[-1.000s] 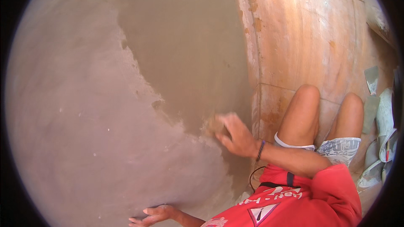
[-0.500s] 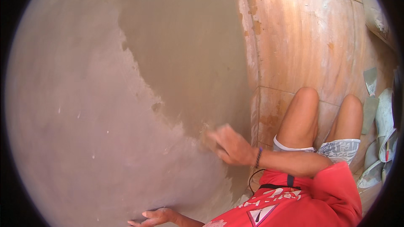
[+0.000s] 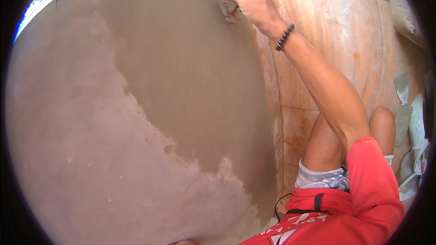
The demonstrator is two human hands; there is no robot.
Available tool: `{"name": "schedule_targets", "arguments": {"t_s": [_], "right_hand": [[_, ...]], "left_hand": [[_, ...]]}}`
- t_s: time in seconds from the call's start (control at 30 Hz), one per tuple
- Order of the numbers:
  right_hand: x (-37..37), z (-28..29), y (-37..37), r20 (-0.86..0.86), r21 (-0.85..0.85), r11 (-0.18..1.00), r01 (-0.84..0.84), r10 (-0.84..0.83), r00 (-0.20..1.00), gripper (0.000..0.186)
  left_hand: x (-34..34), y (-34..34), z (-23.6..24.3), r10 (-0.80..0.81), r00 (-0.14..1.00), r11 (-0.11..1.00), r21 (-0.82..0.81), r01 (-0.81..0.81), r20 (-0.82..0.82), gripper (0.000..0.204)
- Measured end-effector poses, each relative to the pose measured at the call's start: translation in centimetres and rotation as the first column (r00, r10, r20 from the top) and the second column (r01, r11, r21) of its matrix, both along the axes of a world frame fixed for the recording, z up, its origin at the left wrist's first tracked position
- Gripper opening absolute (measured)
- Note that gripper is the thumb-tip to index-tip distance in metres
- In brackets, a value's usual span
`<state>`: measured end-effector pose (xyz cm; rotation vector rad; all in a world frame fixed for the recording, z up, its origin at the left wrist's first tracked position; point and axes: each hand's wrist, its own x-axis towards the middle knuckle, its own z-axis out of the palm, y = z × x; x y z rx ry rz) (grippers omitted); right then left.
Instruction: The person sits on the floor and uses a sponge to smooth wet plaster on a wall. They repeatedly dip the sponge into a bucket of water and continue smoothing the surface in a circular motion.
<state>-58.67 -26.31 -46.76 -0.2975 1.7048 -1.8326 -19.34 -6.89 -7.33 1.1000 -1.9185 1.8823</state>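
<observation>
Stretched out to the far end, my right hand (image 3: 258, 5) is closed on a rough brown block (image 3: 225, 1), perhaps a sponge or a small float. Its face lies against the coated wall (image 3: 190, 77), near the edge where the wall meets the tiles. Damp and darker grey-brown, the coat under it ends in a ragged border with a paler, drier coat (image 3: 81, 154) on the left. Only a sliver of my left hand (image 3: 185, 242) shows at the bottom edge, with its fingers out of sight.
Reddish-tan floor tiles (image 3: 331, 41) run along the wall's right side, under my bent legs (image 3: 322, 149). Putty knives (image 3: 402, 88) and pale scraps or bags (image 3: 417, 118) lie at the right rim. A whitish sack (image 3: 404, 13) stands at the far right.
My right hand has carried the brown block from low on the wall up to the far end, straightening the arm. My left hand has slipped almost out of view at the bottom.
</observation>
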Motion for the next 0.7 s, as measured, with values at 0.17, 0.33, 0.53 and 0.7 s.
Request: {"name": "schedule_targets", "arguments": {"t_s": [0.17,0.33,0.53,0.7], "right_hand": [[9.8,2.3,3.3,-0.024,-0.251,0.964,-0.091,0.088,0.996,0.051],[19.4,3.4,18.6,-0.126,-0.291,0.773,-0.564,0.553,0.824,0.049],[4.2,1.6,4.6,0.094,-0.241,0.967,0.082,-0.06,0.994,0.045],[-4.0,5.9,-1.0,0.227,0.01,0.994,-0.109,0.104,0.968,0.032]], "left_hand": [[0.9,0.5,0.1,0.041,0.999,0.999,0.008,-0.041,-0.015,0.068],[1.0,0.3,0.1,0.043,0.999,0.999,0.016,-0.043,-0.031,0.069],[0.0,0.2,-0.1,0.035,0.999,0.999,-0.005,-0.035,-0.02,0.068],[0.1,-0.2,0.0,0.028,0.999,0.999,0.02,-0.027,-0.028,0.068]]}}
